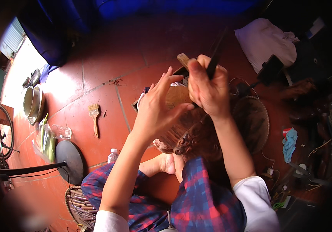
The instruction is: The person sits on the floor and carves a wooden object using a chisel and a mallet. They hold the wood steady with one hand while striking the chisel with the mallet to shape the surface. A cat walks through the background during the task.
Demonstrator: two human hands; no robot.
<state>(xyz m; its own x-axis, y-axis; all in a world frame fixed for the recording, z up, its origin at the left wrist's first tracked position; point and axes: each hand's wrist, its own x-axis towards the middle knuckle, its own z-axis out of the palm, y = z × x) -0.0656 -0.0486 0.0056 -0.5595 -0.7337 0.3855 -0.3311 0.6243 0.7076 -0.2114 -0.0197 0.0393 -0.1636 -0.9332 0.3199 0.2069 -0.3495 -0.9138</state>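
Note:
My right hand [210, 89] is closed and raised over a carved wood piece. It grips a long, slim dark tool [213, 63] that points up and away; its exact kind cannot be made out. A pale wooden handle-like end [183, 59] juts out beside the thumb, and where it leads is hidden. My left hand [156, 110] is to the left of it, fingers and thumb spread, with nothing visible in its grasp. Below both hands lies the reddish-brown carved wood piece [179, 136] with scrolled relief, in front of my bare feet. The hands partly cover it.
A flat brush [94, 118] lies on the red tiled floor [108, 92]. Leftward are a glass mug [61, 132], metal basins [34, 103] and a round black stand base [70, 161]. A basket of tool handles [81, 203] sits lower left, a round woven tray [253, 123] right.

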